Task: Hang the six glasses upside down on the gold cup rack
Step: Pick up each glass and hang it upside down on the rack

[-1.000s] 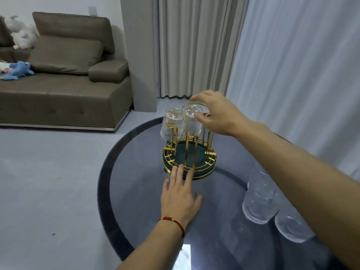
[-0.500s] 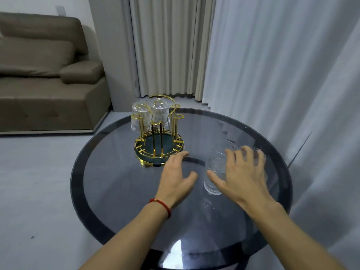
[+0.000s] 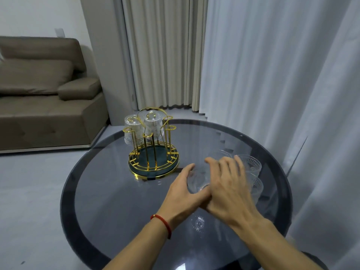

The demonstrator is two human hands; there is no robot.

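The gold cup rack [image 3: 153, 162] with its dark green base stands on the round glass table [image 3: 120, 201], left of centre. Two ribbed clear glasses [image 3: 134, 131] [image 3: 153, 126] hang upside down on its far pegs; the near pegs are bare. My left hand [image 3: 183, 193] and my right hand [image 3: 229, 190] meet around one clear glass [image 3: 197, 182], which is tilted just right of the rack. My left hand cups it from the left, and my right hand covers its top and right side. More glasses [image 3: 252, 165] stand upright behind my right hand, partly hidden.
White sheer curtains [image 3: 272, 75] hang close behind the table's right edge. A brown sofa [image 3: 42, 106] stands at the far left across the grey floor. The table's dark rim [image 3: 67, 193] curves round on the left and near sides.
My right hand came back from the rack to the glasses on the right. My left hand slid right from the rack's base, and both hands have closed around one glass.
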